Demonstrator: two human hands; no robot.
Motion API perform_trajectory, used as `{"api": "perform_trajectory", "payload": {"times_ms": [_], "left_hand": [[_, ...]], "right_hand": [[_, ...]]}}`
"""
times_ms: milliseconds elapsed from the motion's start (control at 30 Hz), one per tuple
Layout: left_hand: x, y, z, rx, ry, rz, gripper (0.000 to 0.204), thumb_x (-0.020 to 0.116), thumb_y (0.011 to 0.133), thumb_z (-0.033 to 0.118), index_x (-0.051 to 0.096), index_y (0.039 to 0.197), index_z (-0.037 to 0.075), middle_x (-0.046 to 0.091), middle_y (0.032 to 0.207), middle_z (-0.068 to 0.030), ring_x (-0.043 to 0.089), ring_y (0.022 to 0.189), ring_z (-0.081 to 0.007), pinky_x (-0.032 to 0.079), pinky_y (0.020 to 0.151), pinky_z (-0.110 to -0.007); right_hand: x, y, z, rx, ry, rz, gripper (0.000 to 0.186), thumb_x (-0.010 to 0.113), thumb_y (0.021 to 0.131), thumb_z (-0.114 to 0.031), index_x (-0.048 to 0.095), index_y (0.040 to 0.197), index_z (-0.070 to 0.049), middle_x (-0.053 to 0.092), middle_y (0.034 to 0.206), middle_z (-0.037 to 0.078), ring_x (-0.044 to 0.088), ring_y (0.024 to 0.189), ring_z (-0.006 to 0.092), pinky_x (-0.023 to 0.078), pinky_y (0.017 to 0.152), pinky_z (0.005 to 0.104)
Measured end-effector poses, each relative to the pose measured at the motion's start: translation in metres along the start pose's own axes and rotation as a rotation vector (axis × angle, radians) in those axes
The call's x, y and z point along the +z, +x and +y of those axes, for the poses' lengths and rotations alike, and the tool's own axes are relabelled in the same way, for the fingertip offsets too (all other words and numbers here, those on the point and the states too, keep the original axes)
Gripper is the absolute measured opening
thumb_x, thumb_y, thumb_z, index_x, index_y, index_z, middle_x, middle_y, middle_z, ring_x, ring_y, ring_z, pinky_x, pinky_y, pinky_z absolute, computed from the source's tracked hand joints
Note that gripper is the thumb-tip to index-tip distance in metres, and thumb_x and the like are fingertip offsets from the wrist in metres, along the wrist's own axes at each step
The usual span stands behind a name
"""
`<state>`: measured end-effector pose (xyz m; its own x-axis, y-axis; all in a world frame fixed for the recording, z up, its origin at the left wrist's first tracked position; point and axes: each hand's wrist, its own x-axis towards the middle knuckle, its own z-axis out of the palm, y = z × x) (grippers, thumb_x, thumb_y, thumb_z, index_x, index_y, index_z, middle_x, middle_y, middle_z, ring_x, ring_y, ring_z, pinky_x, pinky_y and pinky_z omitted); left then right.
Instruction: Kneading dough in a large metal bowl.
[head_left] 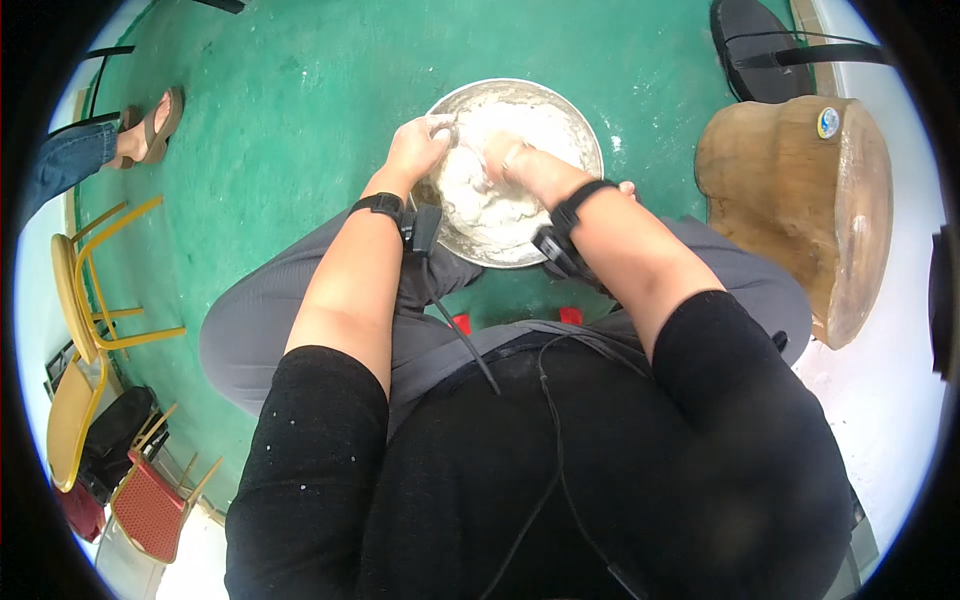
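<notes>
A wide metal bowl (598, 150) stands on the green floor between my knees. Pale, floury dough (490, 212) fills much of it, lumpy on the near side and smeared up the walls. My left hand (420, 148) is closed on the bowl's left rim, its fingers curled over the edge and whitened. Pressed into the dough near the middle is my right hand (508, 158), coated with flour and closed; its fingertips are hidden. Both wrists wear black straps with small devices.
A wooden stump stool (775, 180) stands on my right, with a black stand base (755, 50) beyond it. To my left are yellow-framed chairs (80, 290), a red chair (150, 508) and another person's sandaled foot (158, 128). A cable (455, 330) hangs near my left wrist.
</notes>
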<state>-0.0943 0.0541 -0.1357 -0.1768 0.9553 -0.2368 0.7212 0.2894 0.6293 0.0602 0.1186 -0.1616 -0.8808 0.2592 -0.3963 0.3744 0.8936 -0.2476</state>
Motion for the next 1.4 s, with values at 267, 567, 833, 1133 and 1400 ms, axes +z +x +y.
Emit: {"api": "perform_trajectory", "payload": {"times_ms": [267,567,833,1133,1400], "left_hand": [[0.026,-0.021,-0.037,0.014,-0.051,0.037,0.036,0.056,0.082,0.03,0.06,0.111,0.008,0.059,0.113,-0.012,0.057,0.101,-0.0245,0.044,0.088,-0.033],[0.082,-0.096,0.099,-0.077,-0.106,0.093,0.028,0.047,0.082,0.024,0.058,0.098,0.002,0.053,0.108,-0.02,0.05,0.099,-0.0376,0.043,0.081,-0.043],[0.1,-0.103,0.09,0.019,0.089,0.194,0.038,0.046,0.08,0.021,0.047,0.114,0.004,0.041,0.123,-0.0199,0.035,0.115,-0.0376,0.022,0.099,-0.05],[0.105,-0.049,0.042,-0.089,0.148,0.116,0.04,0.048,0.078,0.025,0.049,0.113,0.006,0.041,0.12,-0.0185,0.035,0.113,-0.0364,0.02,0.098,-0.05],[0.094,0.005,0.001,-0.182,0.214,0.148,0.041,0.048,0.079,0.023,0.05,0.113,0.001,0.047,0.117,-0.0174,0.042,0.111,-0.0329,0.029,0.096,-0.044]], "right_hand": [[-0.011,-0.138,-0.039,0.078,0.394,0.256,0.052,0.063,0.071,-0.024,0.049,0.12,-0.009,0.055,0.111,0.018,0.054,0.099,0.0337,0.043,0.086,0.0403],[-0.001,-0.13,-0.051,0.518,0.771,0.725,0.035,0.052,0.081,-0.029,0.059,0.104,-0.004,0.061,0.093,0.02,0.057,0.088,0.0354,0.044,0.079,0.0438],[0.025,-0.116,-0.041,0.34,0.56,0.526,0.046,0.05,0.075,-0.03,0.053,0.114,-0.007,0.056,0.106,0.018,0.052,0.097,0.0351,0.039,0.085,0.0455],[0.033,-0.056,-0.004,0.365,0.346,0.331,0.047,0.046,0.079,-0.037,0.05,0.121,-0.016,0.048,0.124,0.011,0.046,0.112,0.0301,0.032,0.094,0.0496],[-0.016,0.013,0.026,0.302,0.343,0.102,0.039,0.043,0.081,-0.042,0.058,0.107,-0.017,0.058,0.11,0.01,0.052,0.101,0.0278,0.034,0.089,0.0492]]}}
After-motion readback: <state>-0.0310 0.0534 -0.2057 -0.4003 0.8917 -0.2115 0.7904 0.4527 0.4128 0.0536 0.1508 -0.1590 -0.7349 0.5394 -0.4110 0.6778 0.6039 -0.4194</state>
